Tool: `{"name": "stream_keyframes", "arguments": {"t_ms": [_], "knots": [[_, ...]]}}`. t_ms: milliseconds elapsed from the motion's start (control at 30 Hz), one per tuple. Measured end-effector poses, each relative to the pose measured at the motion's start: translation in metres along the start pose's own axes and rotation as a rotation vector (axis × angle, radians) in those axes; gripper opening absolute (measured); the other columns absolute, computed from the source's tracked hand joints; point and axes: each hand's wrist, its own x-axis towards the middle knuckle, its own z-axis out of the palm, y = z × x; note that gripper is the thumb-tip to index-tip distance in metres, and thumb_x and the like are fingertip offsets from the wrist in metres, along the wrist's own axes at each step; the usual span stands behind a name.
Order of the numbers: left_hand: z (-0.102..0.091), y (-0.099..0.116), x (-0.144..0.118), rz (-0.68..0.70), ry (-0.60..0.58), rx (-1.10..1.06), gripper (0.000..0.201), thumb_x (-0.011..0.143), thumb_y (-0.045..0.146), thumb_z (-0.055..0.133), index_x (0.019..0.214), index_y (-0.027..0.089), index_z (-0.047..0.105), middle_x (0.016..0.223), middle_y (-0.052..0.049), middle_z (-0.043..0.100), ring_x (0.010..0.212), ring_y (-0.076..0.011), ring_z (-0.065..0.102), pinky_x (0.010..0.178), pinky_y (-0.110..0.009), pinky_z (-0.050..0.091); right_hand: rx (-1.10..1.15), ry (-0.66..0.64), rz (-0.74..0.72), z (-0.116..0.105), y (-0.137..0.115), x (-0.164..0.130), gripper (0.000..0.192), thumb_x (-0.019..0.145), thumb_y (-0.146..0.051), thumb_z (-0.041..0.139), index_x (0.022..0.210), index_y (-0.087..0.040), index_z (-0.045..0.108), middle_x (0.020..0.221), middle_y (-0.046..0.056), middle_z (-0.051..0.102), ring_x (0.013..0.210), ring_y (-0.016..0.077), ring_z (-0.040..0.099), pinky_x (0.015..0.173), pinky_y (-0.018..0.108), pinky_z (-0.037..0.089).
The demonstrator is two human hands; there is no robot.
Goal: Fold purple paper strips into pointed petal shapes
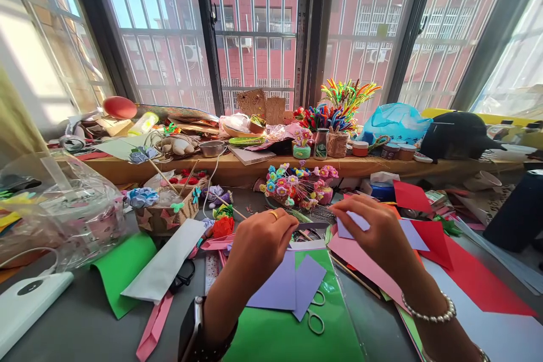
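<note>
Up front, both forearms reach in from the bottom edge and meet above the middle of the cluttered grey desk [76, 328]. The left hand [258, 246], with a gold ring on one finger and a dark watch at the wrist, is curled into a loose fist, knuckles up, its grip closed on the near end of a thin dark strip [311, 226] that runs across toward the other hand. The right hand [375, 232], a pearl bracelet at its wrist, arches palm down, its fingertips [339, 210] pinched together on a small pale lilac paper piece [354, 220], which lies under that hand and sticks out on both sides of it. Just below the left hand, two lilac paper squares [288, 285] lie on a bright green paper sheet [288, 334], partly covering green-handled scissors [316, 319]. Pink and red paper sheets [441, 243] lie beneath the right forearm.
</note>
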Motion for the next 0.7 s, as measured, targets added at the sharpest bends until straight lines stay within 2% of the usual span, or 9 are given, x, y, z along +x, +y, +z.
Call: {"name": "stream_keyframes", "arguments": {"t_ms": [67,133,233,500,700], "knots": [[0.002,0.005,0.0,0.026,-0.008,-0.018,0.017,0.082,0.022,0.044,0.08,0.02,0.061,0.072,-0.001,0.065,0.066,-0.0157,0.06,0.058,-0.025,0.043,0.06,-0.11,-0.055,0.005,-0.012,-0.001,0.012,0.078,-0.024,0.054,0.085,-0.018,0.062,0.08,0.004,0.064,0.076,0.0183,0.056,0.067,0.029,0.044],[0.003,0.009,0.0,0.046,0.001,-0.031,0.018,0.083,0.022,0.043,0.082,0.02,0.06,0.073,-0.002,0.065,0.066,-0.0156,0.06,0.058,-0.026,0.042,0.069,-0.161,-0.083,0.01,-0.022,-0.001,0.011,0.079,-0.021,0.052,0.08,-0.019,0.063,0.074,0.003,0.064,0.07,0.0169,0.056,0.063,0.028,0.044],[0.002,0.008,0.0,0.055,0.012,-0.052,0.017,0.082,0.023,0.044,0.082,0.02,0.061,0.073,-0.001,0.065,0.065,-0.0154,0.06,0.057,-0.025,0.042,0.067,-0.157,-0.086,0.013,-0.026,-0.001,0.015,0.08,-0.017,0.05,0.073,-0.017,0.064,0.067,0.003,0.063,0.065,0.0157,0.054,0.059,0.026,0.042],[-0.009,-0.007,0.001,-0.002,0.007,-0.078,0.015,0.079,0.022,0.048,0.079,0.02,0.063,0.076,0.0,0.067,0.067,-0.0148,0.061,0.057,-0.024,0.044,0.036,-0.123,-0.043,0.007,-0.022,0.0,0.014,0.08,-0.015,0.05,0.072,-0.016,0.062,0.066,0.002,0.062,0.063,0.0153,0.053,0.057,0.025,0.041],[-0.016,-0.025,-0.004,-0.067,0.056,0.009,0.015,0.078,0.02,0.048,0.079,0.02,0.063,0.076,0.0,0.067,0.067,-0.0159,0.061,0.059,-0.025,0.045,0.013,-0.086,-0.043,0.009,-0.018,0.0,0.014,0.08,-0.017,0.049,0.073,-0.017,0.061,0.067,0.002,0.061,0.063,0.0152,0.054,0.057,0.025,0.041]]}}
